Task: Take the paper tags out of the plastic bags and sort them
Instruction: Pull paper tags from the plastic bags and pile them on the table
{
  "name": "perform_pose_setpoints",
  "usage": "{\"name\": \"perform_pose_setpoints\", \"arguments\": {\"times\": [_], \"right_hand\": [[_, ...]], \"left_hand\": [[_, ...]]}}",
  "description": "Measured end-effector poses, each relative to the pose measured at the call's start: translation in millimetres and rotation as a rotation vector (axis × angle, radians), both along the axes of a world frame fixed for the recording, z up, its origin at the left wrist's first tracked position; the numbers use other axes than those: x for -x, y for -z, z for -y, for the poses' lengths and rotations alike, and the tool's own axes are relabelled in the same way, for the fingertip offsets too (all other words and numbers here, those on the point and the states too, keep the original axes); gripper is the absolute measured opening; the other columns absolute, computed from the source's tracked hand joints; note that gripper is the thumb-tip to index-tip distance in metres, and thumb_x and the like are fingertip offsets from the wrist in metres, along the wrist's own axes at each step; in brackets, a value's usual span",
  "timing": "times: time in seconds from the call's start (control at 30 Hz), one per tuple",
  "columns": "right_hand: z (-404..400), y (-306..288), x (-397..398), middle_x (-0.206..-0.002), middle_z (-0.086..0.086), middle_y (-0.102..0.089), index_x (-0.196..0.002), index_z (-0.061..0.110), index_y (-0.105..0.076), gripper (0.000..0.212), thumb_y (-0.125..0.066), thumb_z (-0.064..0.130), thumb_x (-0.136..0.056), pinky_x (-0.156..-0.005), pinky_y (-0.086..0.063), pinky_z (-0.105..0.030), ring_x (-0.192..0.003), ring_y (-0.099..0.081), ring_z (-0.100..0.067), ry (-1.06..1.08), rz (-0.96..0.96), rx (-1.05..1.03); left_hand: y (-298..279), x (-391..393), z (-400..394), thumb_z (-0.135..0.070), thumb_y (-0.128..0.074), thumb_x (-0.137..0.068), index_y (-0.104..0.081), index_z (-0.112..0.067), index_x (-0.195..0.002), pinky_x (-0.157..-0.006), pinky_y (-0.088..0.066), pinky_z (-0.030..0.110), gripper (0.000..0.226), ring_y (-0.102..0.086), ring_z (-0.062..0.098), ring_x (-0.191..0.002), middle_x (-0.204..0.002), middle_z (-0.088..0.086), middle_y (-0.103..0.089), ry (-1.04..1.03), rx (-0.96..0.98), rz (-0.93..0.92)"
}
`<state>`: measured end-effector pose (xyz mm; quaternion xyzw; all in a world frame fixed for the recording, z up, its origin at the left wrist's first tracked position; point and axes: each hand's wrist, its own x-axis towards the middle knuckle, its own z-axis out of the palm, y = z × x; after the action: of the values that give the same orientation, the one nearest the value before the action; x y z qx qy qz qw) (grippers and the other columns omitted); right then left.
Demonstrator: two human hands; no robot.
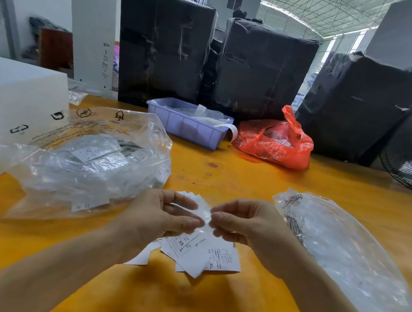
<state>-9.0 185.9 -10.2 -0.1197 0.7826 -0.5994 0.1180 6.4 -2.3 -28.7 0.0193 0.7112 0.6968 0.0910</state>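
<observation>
Head view: above the orange-yellow wooden bench (210,307), the left hand (153,222) and right hand (248,229) meet over a small clear plastic bag (202,213). Each hand's grip pinches one side of it between thumb and fingers. Under the hands lies a loose heap of white paper tags (203,256) on the bench, printed XS, L and XL. Left of the hands sits a big crumpled clear plastic sack (91,160) with more bagged tags inside. To the right lies a flat pile of clear plastic bags (347,247). Farther back stand a pale purple plastic bin (185,126) and, just beside it, a red plastic carrier bag (276,142).
</observation>
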Motion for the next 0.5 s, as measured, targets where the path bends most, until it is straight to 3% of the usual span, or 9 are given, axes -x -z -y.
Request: {"name": "perform_pose_setpoints", "arguments": {"times": [0.1, 0.23, 0.33, 0.4, 0.5], "right_hand": [[-1, 2, 1, -0.071, -0.008, -0.072, -0.085, 0.004, -0.071, 0.006, -0.069, 0.008, -0.081, -0.06, -0.052, -0.02, -0.063, -0.066, -0.014, 0.04, -0.034, 0.034], [8, 4, -5, -0.064, -0.006, -0.07, -0.078, 0.008, -0.072, 0.005, -0.071, 0.012, -0.081, -0.057, -0.049, -0.018, -0.058, -0.063, -0.011, -0.035, -0.178, -0.065], [15, 6, -4, -0.068, -0.007, -0.07, -0.084, 0.008, -0.07, 0.008, -0.064, 0.011, -0.088, -0.055, -0.05, -0.018, -0.057, -0.064, -0.011, 0.022, -0.256, -0.077], [11, 8, 0, -0.072, -0.001, -0.069, -0.09, 0.01, -0.069, 0.008, -0.061, 0.01, -0.09, -0.058, -0.05, -0.018, -0.06, -0.064, -0.01, 0.098, -0.351, -0.218], [5, 14, 2, -0.071, 0.012, -0.063, -0.088, 0.015, -0.07, 0.006, -0.066, 0.019, -0.087, -0.063, -0.049, -0.02, -0.065, -0.058, -0.003, 0.062, -0.438, -0.558]], "left_hand": [[1, 0, 0, 0.002, -0.074, -0.07, -0.062, -0.007, -0.1, -0.056, -0.052, 0.016, 0.034, -0.072, 0.017, -0.075, -0.082, 0.009, -0.075, 0.044, 0.009, 0.009], [1, -2, -2, -0.023, -0.08, -0.058, -0.067, -0.014, -0.099, -0.067, -0.052, 0.015, 0.044, -0.071, 0.011, -0.081, -0.086, 0.005, -0.075, 0.095, 0.093, -0.072], [2, 0, 1, -0.025, -0.078, -0.062, -0.074, -0.014, -0.081, -0.06, -0.05, 0.013, 0.022, -0.065, 0.006, -0.063, -0.075, 0.003, -0.074, -0.006, 0.099, -0.146], [5, 5, 5, -0.016, -0.077, -0.07, -0.073, -0.014, -0.075, -0.058, -0.05, 0.015, 0.006, -0.063, 0.003, -0.057, -0.07, 0.0, -0.073, -0.129, 0.095, -0.159], [6, 12, 13, -0.016, -0.079, -0.066, -0.071, -0.009, -0.076, -0.062, -0.051, 0.02, 0.014, -0.065, 0.005, -0.058, -0.068, 0.002, -0.072, -0.259, 0.058, -0.148]]}}
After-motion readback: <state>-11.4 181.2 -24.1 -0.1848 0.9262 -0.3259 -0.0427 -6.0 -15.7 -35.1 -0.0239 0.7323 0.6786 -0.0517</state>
